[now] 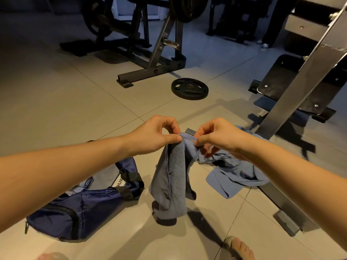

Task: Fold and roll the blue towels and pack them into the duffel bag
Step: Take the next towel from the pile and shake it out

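A blue towel (171, 177) hangs in the air in front of me, its lower end just above the tiled floor. My left hand (155, 135) pinches its top edge between thumb and fingers. My right hand (218, 136) pinches the same edge a little to the right, close to the left hand. A second blue towel (232, 175) lies crumpled on the floor behind and to the right, partly hidden by my right forearm. The navy duffel bag (82, 209) lies slumped on the floor at the lower left, under my left forearm.
A weight plate (189, 88) lies flat on the floor ahead. A metal gym frame (304, 81) slants down on the right, with its base bar (285, 207) along the floor beside the towels. A rack (154, 59) stands at the back. My sandalled foot (238, 248) shows at the bottom.
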`<control>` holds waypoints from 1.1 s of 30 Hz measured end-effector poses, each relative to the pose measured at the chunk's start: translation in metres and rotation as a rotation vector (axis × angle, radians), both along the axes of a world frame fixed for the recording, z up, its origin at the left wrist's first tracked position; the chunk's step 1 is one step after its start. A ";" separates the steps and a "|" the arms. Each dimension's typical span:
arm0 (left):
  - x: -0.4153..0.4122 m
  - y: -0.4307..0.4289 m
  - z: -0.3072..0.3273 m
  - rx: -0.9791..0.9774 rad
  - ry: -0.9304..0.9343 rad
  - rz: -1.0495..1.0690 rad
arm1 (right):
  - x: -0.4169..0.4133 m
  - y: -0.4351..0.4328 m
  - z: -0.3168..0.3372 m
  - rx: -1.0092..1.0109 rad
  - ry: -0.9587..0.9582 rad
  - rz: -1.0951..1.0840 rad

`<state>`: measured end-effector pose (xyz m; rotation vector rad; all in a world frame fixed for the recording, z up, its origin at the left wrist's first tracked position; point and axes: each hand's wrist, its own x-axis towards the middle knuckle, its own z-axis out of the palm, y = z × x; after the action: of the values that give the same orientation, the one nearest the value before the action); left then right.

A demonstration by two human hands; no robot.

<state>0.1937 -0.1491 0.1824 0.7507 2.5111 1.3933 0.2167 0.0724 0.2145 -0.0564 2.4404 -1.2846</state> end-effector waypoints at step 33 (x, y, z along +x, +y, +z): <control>0.007 0.010 0.018 -0.092 0.204 -0.015 | 0.001 -0.005 0.007 -0.049 0.160 0.203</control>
<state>0.2006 -0.1389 0.2006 0.9352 2.6939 1.2438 0.2182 0.0675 0.2218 -0.4249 2.4584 -1.2917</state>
